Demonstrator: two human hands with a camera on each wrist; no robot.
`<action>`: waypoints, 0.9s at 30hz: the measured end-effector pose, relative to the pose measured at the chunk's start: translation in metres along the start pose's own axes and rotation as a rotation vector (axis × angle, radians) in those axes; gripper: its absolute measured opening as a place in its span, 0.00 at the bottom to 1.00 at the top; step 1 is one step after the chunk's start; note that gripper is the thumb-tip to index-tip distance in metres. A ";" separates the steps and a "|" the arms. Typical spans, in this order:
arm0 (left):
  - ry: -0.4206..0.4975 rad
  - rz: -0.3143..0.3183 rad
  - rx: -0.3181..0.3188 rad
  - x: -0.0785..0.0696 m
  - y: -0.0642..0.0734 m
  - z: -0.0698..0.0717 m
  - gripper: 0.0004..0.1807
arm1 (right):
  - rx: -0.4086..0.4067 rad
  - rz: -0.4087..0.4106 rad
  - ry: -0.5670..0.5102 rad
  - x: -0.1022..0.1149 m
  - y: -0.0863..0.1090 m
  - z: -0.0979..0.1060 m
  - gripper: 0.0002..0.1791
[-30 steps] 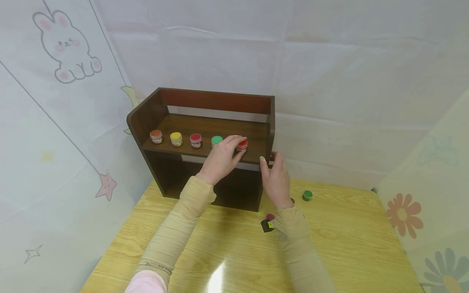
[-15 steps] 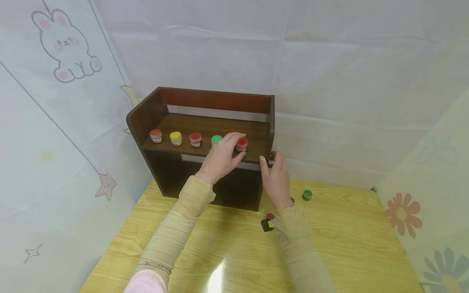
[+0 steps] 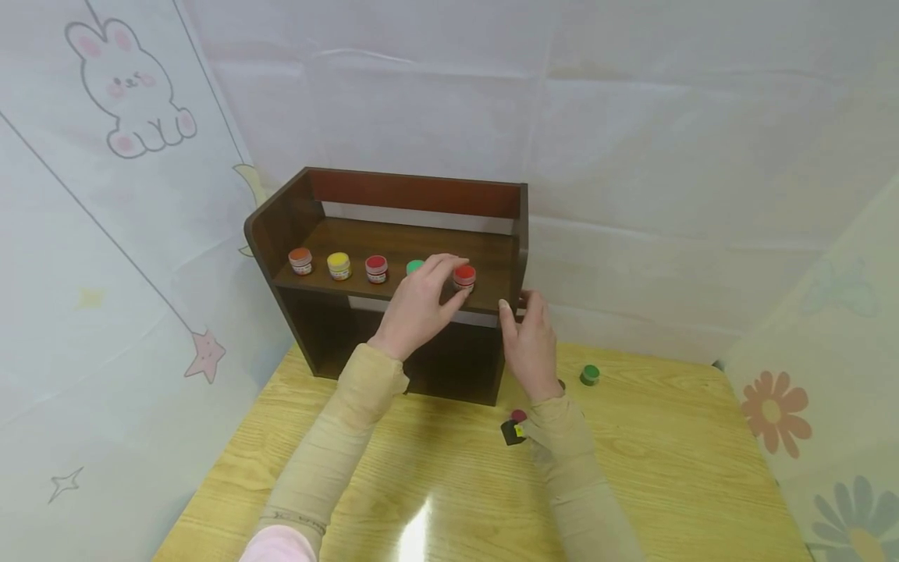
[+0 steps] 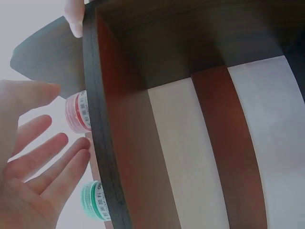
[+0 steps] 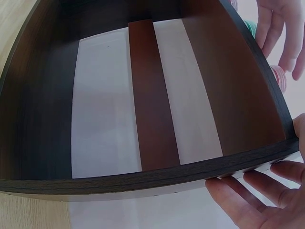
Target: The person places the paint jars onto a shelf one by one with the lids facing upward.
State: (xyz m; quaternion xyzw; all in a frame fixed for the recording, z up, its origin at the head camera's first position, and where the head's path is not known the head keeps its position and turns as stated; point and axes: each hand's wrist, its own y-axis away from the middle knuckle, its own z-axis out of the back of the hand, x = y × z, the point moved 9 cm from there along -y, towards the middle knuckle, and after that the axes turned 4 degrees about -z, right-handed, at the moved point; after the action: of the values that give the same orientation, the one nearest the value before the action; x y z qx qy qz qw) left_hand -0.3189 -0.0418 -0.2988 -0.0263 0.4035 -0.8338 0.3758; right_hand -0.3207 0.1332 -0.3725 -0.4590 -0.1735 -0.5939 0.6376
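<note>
On the upper board of a dark brown shelf [image 3: 393,238] stands a red-lidded paint jar [image 3: 464,277] near the right end. My left hand [image 3: 418,306] is just left of it, thumb and fingers spread; in the left wrist view a small gap separates the fingers from the red jar [image 4: 77,113]. A green-lidded jar [image 3: 416,266] is partly hidden behind that hand. My right hand [image 3: 531,347] grips the shelf's right side, thumb at the front edge and fingers along the outer face, as the right wrist view shows.
Dark red [image 3: 376,268], yellow [image 3: 339,266] and orange-brown [image 3: 300,261] jars line the shelf leftward. On the wooden table [image 3: 674,453], right of the shelf, are a dark green jar [image 3: 590,375], a purple-red lid [image 3: 518,415] and a small black object [image 3: 513,432], partly behind the right sleeve.
My left hand has loosened from the red jar and drawn slightly left, leaving more of the jar visible. The right hand stays on the shelf's side.
</note>
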 end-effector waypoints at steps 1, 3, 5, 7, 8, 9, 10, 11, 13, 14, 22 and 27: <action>0.001 -0.005 -0.012 -0.002 0.001 0.002 0.25 | 0.001 0.000 0.001 0.000 0.000 0.000 0.28; -0.002 -0.021 -0.043 -0.006 0.004 0.006 0.24 | 0.002 0.002 0.000 0.001 0.000 0.000 0.28; -0.005 -0.043 -0.079 -0.011 0.008 0.009 0.24 | 0.000 0.005 -0.002 0.001 0.000 0.000 0.27; -0.008 -0.065 -0.114 -0.016 0.013 0.013 0.23 | 0.000 0.004 -0.007 0.001 0.000 0.000 0.27; -0.005 -0.075 -0.129 -0.018 0.016 0.014 0.22 | -0.001 0.004 -0.009 0.001 0.000 0.000 0.27; -0.001 -0.083 -0.141 -0.019 0.019 0.014 0.21 | -0.001 0.003 -0.010 0.000 0.000 0.000 0.27; 0.005 -0.089 -0.150 -0.021 0.022 0.014 0.21 | -0.001 0.003 -0.010 0.000 0.000 0.000 0.27; 0.012 -0.092 -0.156 -0.022 0.025 0.014 0.20 | 0.000 0.002 -0.010 0.000 0.000 0.000 0.27; 0.021 -0.091 -0.160 -0.024 0.032 0.012 0.19 | 0.001 0.002 -0.011 0.000 0.000 0.000 0.27; 0.029 -0.089 -0.160 -0.025 0.035 0.011 0.18 | 0.002 0.001 -0.012 -0.001 0.000 0.000 0.27; 0.074 -0.097 -0.150 -0.030 0.063 -0.007 0.13 | 0.025 0.001 -0.020 -0.002 -0.002 0.000 0.27; 0.149 -0.077 -0.108 -0.027 0.083 -0.037 0.12 | 0.039 -0.004 -0.021 -0.002 -0.002 -0.001 0.26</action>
State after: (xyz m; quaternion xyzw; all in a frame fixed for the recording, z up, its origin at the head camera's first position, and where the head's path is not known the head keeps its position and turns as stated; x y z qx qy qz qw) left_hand -0.2617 -0.0327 -0.3741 -0.0002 0.4735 -0.8243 0.3104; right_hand -0.3236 0.1341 -0.3732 -0.4522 -0.1925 -0.5867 0.6436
